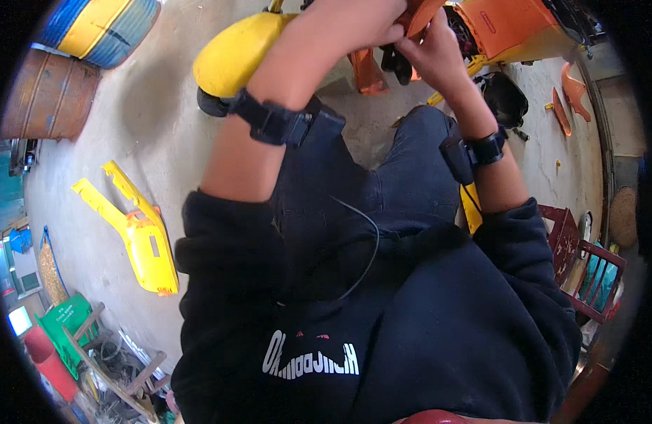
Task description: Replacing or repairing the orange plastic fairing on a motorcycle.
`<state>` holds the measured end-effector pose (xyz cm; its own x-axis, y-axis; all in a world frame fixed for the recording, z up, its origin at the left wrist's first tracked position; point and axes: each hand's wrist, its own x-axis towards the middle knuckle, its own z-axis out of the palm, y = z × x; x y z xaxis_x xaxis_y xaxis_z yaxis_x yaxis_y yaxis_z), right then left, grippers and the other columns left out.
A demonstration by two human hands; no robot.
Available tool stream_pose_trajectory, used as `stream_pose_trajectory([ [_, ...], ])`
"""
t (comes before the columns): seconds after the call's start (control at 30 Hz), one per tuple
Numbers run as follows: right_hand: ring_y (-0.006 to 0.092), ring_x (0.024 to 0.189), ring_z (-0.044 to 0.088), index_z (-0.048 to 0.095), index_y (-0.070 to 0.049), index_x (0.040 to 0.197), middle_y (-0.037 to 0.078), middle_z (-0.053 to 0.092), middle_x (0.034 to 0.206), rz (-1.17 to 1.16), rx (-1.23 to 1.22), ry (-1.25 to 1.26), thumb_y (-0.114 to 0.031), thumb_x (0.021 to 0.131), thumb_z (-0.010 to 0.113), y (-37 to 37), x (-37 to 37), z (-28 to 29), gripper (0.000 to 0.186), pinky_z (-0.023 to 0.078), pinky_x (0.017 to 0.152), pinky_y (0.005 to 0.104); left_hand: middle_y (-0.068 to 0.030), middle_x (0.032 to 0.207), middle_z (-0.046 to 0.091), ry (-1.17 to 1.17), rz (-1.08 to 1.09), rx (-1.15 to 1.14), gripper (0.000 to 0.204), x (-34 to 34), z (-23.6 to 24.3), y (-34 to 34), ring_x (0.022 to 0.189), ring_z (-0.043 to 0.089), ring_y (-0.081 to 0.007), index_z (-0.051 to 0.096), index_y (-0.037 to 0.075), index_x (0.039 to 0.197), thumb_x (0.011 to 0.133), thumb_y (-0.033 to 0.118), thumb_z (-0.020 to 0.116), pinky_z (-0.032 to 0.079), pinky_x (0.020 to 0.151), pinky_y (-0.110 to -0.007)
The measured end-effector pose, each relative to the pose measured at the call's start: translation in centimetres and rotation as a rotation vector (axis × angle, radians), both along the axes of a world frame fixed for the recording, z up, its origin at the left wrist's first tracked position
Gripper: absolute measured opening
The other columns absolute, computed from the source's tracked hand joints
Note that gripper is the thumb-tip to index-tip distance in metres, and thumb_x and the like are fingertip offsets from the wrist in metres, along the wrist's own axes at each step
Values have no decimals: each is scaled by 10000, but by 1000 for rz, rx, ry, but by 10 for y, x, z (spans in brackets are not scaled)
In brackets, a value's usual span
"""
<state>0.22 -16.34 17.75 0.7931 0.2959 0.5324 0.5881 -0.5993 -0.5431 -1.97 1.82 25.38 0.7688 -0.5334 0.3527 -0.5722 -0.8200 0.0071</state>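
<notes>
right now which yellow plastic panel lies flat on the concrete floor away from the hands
The long forked yellow panel at left, alone on the floor; the rounded yellow one is beside the left hand.

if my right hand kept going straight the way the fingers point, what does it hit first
Likely the orange plastic panel that your right hand already pinches at the top edge, beside your left hand. Depth is unclear there.

The person wears a black hooded sweatshirt (425, 332) with white lettering across the chest, its sleeves pushed up the forearms, and dark blue jeans (382, 184). Each wrist carries a black strap with a small black box; a thin black cable (368, 247) runs down the front.
</notes>
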Motion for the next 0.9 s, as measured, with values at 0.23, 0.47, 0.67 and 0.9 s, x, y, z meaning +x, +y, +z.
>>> stream_pose_trajectory([
  [0.23, 233, 1192, 541, 361, -49, 1375, 114, 519, 1285, 367, 177, 404, -58, 845, 687, -6, -13, 33, 622, 455, 987, 383, -220, 738, 659, 144, -65, 0, 335, 14, 10, 7, 747, 661, -372, 702, -5, 741, 722, 325, 653, 532, 697, -447],
  [0.47, 238, 1259, 490, 284, -92, 1467, 96, 452, 1392, 441, 227, 652, -70, 895, 556, -27, -9, 35, 633, 449, 978, 368, -246, 723, 636, 170, -106, -58, 344, 24, 3, 8, 732, 645, -389, 680, -34, 708, 705, 310, 664, 521, 677, -453],
  [0.67, 249, 1252, 494, 252, -80, 1489, 92, 437, 1411, 540, 220, 462, -89, 897, 552, -28, 0, 24, 664, 420, 1002, 379, -260, 691, 614, 144, -162, -120, 344, 33, -2, 10, 695, 634, -399, 662, -48, 678, 680, 296, 667, 511, 645, -458],
  [0.9, 244, 1245, 497, 314, -60, 1447, 97, 470, 1367, 461, 117, 368, -155, 886, 649, -19, -5, 29, 660, 415, 1011, 380, -265, 670, 604, 132, -193, -130, 349, 33, -2, 9, 665, 629, -404, 651, -59, 658, 674, 289, 668, 510, 626, -457],
])
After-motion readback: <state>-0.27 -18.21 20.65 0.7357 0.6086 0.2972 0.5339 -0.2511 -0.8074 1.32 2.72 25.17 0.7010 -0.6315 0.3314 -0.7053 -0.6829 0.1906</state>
